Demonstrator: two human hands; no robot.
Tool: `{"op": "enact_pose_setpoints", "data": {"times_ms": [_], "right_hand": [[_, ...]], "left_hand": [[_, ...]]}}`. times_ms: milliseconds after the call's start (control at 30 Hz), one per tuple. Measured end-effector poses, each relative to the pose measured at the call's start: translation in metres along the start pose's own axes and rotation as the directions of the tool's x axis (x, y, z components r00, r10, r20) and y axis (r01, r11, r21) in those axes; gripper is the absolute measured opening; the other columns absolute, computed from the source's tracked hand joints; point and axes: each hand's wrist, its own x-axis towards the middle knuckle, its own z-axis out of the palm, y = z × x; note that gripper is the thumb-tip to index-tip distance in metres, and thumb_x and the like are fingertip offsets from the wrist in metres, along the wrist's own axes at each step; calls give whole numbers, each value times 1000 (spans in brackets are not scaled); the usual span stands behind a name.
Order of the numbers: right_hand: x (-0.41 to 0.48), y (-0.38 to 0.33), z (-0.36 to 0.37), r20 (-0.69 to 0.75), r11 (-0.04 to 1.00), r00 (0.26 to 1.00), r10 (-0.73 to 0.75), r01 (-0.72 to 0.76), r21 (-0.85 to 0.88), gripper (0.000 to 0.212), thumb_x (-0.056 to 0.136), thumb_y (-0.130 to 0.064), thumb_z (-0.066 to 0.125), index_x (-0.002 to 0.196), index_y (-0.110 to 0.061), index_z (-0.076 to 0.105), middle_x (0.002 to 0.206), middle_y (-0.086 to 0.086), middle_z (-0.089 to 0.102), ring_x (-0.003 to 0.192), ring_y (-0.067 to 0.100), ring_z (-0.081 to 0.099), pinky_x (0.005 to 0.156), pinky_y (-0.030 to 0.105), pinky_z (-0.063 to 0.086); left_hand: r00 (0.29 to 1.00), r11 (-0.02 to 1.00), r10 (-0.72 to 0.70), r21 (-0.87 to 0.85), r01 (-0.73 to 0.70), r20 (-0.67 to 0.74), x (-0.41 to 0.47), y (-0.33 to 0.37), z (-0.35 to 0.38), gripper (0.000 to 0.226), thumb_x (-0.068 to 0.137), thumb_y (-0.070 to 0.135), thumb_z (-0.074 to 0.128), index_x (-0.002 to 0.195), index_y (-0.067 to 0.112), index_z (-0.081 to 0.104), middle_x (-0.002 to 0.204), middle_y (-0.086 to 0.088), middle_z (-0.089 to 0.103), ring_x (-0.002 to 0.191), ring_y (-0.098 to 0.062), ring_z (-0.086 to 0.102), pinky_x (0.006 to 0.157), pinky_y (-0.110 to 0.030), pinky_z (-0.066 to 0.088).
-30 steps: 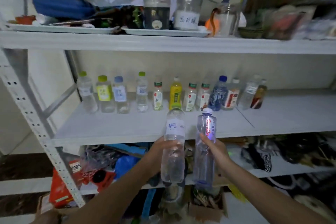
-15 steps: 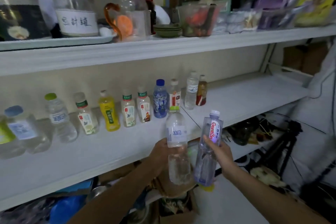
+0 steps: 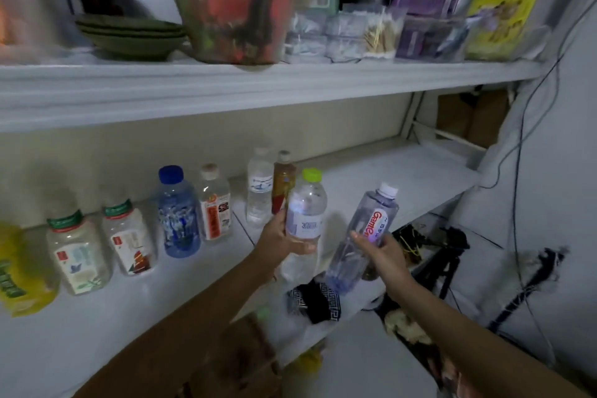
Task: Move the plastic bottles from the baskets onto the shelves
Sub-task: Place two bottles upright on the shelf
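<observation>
Biggest worry for me is a domino job. The row standing on the middle shelf (image 3: 97,333) runs off to the left of the brown bottle (image 3: 283,181), blue-capped bottle (image 3: 177,213) included, and they all look empty and light, so one nudge could topple several. The left hand (image 3: 281,242) is wrapped round the waist of the green-capped bottle (image 3: 307,213). That bottle is up in the air right in front of the brown bottle, overlapping it from here, and I can't tell if they actually touch. If it goes in on that line, I reckon it clips the brown one. Just right of the brown bottle, the right hand (image 3: 381,252) has its fingers curled round the lower half of the white-capped bottle (image 3: 365,233), which leans cap-right out past the shelf's front edge. Set down at that lean, or too near the edge, it probably rolls off into the junk below. Neither one is on the shelf yet. Versus half a second back, the left end of the row has slid out of view and everything sits closer. The green-capped bottle has come up from below the row to level with the brown bottle, and the white-capped one has tipped over more. Both grips look unchanged.
</observation>
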Motion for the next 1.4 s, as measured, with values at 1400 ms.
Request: {"op": "enact_pose_setpoints", "data": {"times_ms": [1400], "right_hand": [[332,91,-31,644,907,762,-68,316,-278,61,57,-20,88,106,-22,53,94,-3,67,73,6,67,62,20,55]], "left_hand": [[637,833,176,458,310,-751,207,-133,99,84,52,55,88,120,24,49,114,3,58,108,-21,57,89,-42,51]]}}
